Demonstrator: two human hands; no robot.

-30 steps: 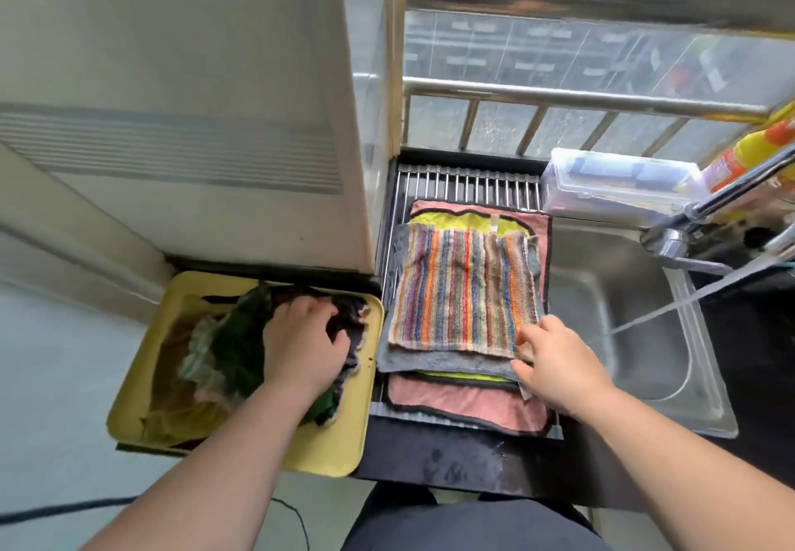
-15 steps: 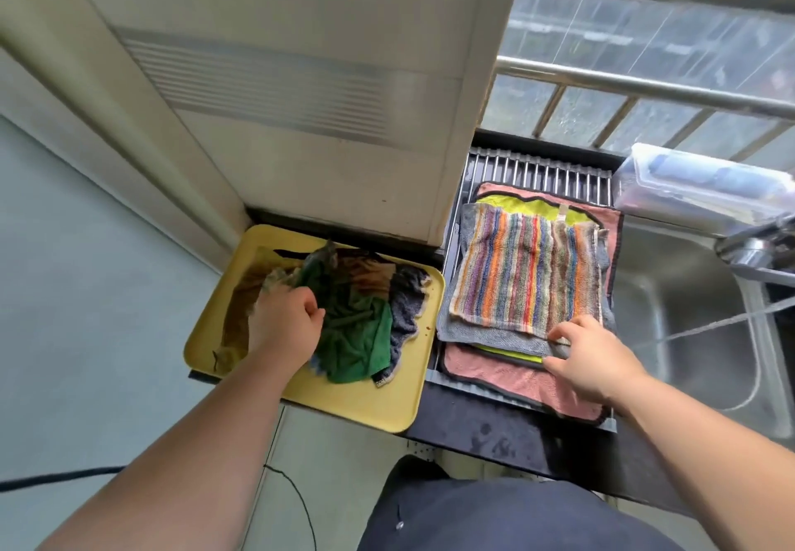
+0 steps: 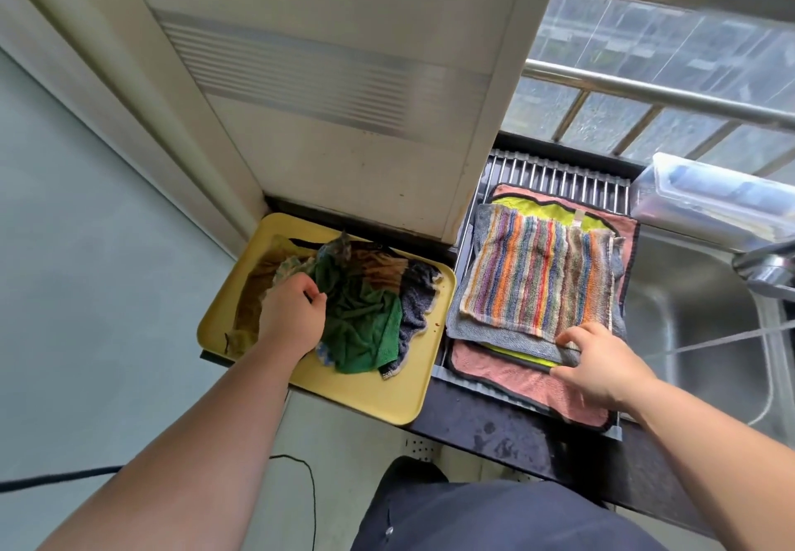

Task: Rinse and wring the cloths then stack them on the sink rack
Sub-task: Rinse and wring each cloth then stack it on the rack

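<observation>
A yellow tray (image 3: 378, 395) at the left holds a heap of crumpled cloths, with a green cloth (image 3: 365, 326) on top, a dark grey one (image 3: 415, 305) at its right and brownish ones behind. My left hand (image 3: 292, 313) grips the green cloth at its left edge. On the metal sink rack (image 3: 559, 174) lies a flat stack: a striped cloth (image 3: 537, 275) on top, then a grey cloth (image 3: 486, 335), a lime one and a pink cloth (image 3: 507, 382) at the bottom. My right hand (image 3: 602, 365) pinches the near edge of the grey cloth.
The steel sink basin (image 3: 705, 335) lies to the right of the rack, with a tap (image 3: 765, 270) running a thin stream over it. A clear plastic box (image 3: 710, 202) stands behind the sink. A white cabinet (image 3: 344, 98) rises behind the tray. A black cable (image 3: 301, 486) lies on the floor.
The view has swung left and down. My left hand shifted from the top of the heap to the green cloth's left edge and closed on it. My right hand stays at the stack's near edge.
</observation>
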